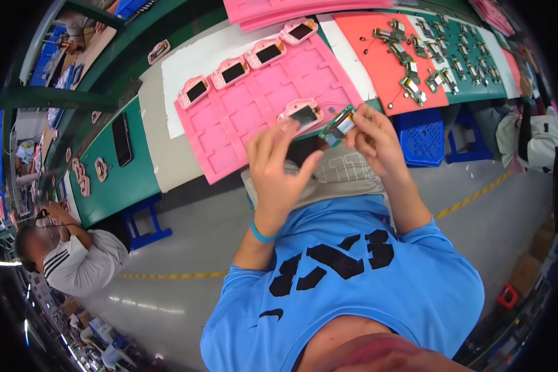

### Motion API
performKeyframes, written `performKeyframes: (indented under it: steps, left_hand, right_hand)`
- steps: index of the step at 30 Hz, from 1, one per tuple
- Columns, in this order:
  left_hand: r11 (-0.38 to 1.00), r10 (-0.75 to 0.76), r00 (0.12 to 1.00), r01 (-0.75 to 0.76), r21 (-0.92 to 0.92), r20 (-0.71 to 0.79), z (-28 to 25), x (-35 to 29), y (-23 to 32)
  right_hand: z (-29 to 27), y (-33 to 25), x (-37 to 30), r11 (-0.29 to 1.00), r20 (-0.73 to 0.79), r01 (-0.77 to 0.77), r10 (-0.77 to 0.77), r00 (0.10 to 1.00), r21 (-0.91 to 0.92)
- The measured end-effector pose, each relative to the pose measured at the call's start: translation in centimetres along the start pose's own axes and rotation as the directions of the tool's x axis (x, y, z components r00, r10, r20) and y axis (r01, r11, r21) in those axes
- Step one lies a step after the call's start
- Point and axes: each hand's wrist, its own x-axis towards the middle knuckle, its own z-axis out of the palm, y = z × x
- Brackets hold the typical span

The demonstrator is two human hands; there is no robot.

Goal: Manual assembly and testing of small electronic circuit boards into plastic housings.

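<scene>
My right hand (380, 139) is closed on a small green circuit board (339, 126) with a silver part and thin wires, held tilted just above the near edge of the pink tray. Beside it, a pink plastic housing with a dark screen (303, 115) lies at the tray's near side. The fingers of my left hand (271, 167) are spread, with the fingertips at the housing's lower left edge; whether they press on it I cannot tell. Along the far side of the pink foam tray (223, 146) sit several more pink housings (232, 72) with dark screens.
On the right, an orange-red sheet (369, 68) and green mat carry several circuit boards (410, 90). A blue stool (420, 139) stands under the bench. To the left lie a black phone-like slab (122, 139) and more pink housings; another person (84, 260) works there.
</scene>
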Motion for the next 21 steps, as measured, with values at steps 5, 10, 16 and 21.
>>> performKeyframes:
  steps: [5, 10, 16, 21]
  left_hand:
    - [0.453, -0.48, 0.768, 0.631, -0.629, 0.425, 0.7, -3.3, 1.3]
    - [0.48, -0.571, 0.755, 0.626, -0.615, 0.322, -0.1, -2.7, 1.8]
    - [0.474, -0.631, 0.694, 0.698, -0.536, 0.346, -2.1, 0.2, -1.0]
    - [0.512, -0.595, 0.692, 0.718, -0.472, 0.408, -0.9, 3.3, -1.2]
  right_hand:
    - [4.4, 1.6, -3.0, 0.99, 0.087, -0.071, 0.082, 0.993, -0.12]
    - [5.4, 2.7, -4.0, 0.894, 0.115, 0.092, -0.045, 0.992, -0.438]
    - [1.9, 0.4, -3.1, 0.9, 0.049, 0.034, -0.014, 0.999, -0.434]
    - [-1.3, -0.1, -1.7, 0.936, 0.005, -0.062, 0.068, 0.998, -0.347]
